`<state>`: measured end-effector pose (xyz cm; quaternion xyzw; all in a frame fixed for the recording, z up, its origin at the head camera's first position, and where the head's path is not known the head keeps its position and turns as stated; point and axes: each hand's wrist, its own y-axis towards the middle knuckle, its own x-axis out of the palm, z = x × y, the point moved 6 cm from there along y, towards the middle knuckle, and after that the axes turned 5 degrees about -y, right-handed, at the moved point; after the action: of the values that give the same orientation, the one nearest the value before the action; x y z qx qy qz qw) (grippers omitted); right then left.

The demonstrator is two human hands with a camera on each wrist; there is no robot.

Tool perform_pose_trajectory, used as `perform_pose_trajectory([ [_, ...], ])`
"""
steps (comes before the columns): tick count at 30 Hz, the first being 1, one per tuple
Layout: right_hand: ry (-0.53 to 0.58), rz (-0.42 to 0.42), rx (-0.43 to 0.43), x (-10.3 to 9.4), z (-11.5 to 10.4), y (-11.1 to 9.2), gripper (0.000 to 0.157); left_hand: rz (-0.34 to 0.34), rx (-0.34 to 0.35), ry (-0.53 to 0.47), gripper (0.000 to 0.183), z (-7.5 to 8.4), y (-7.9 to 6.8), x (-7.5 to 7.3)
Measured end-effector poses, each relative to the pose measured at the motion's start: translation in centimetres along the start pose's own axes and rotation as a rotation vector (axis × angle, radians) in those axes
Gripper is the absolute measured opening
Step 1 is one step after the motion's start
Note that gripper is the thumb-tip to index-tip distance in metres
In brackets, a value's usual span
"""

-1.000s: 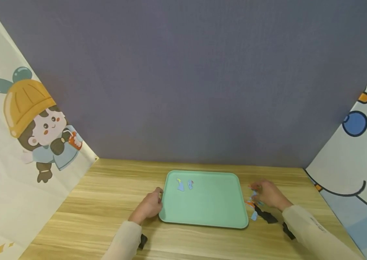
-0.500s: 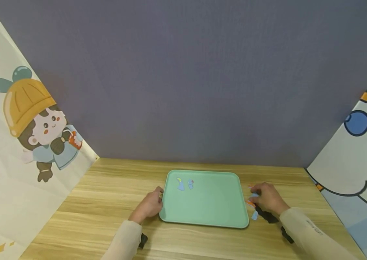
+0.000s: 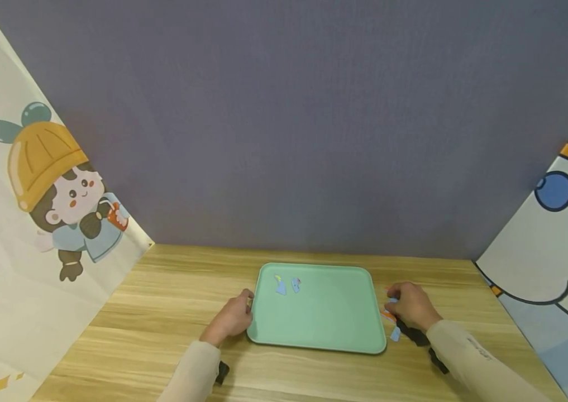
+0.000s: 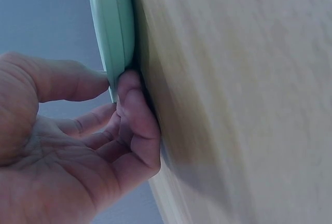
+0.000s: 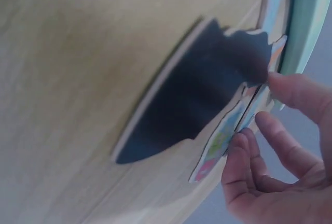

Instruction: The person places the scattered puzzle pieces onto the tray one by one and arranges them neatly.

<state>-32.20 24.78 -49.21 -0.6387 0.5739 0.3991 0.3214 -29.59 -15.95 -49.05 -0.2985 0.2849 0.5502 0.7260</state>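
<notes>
My left hand grips the left rim of a mint-green tray; in the left wrist view its thumb lies on the rim and its fingers curl underneath. Two small light-blue puzzle pieces, one with a yellow tip and one with a red spot, lie at the tray's upper left. Right of the tray, my right hand pinches a light-blue puzzle piece low over a cluster of pieces. A black-faced piece and a multicoloured piece lie by its fingertips, which partly hide the cluster.
An orange piece and a pale blue piece lie close to the tray's right edge. The wooden table ends at a grey back panel. Printed cloths stand on both sides.
My right hand has shifted slightly left and its fingers have closed in on the light-blue piece. The left hand stays on the tray rim, and the tray's pieces lie as before.
</notes>
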Motion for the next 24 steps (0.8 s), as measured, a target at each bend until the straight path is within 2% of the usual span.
perform_pose_trajectory([
  [8,0.062,0.026,0.023,-0.3,-0.2,0.2,0.032,0.002,-0.004,-0.002,0.042,0.1,0.0,0.1],
  [15,0.102,0.162,-0.196,-1.3,-3.1,0.9,0.030,0.011,-0.009,0.004,0.042,0.0,0.0,0.1],
  [19,0.130,0.142,-0.220,-0.6,-4.5,1.3,0.031,0.011,-0.002,0.001,0.041,0.0,0.0,0.1],
  [24,0.129,0.096,-0.282,0.7,-7.0,2.1,0.024,0.011,0.003,0.003,0.041,0.1,0.0,0.1],
])
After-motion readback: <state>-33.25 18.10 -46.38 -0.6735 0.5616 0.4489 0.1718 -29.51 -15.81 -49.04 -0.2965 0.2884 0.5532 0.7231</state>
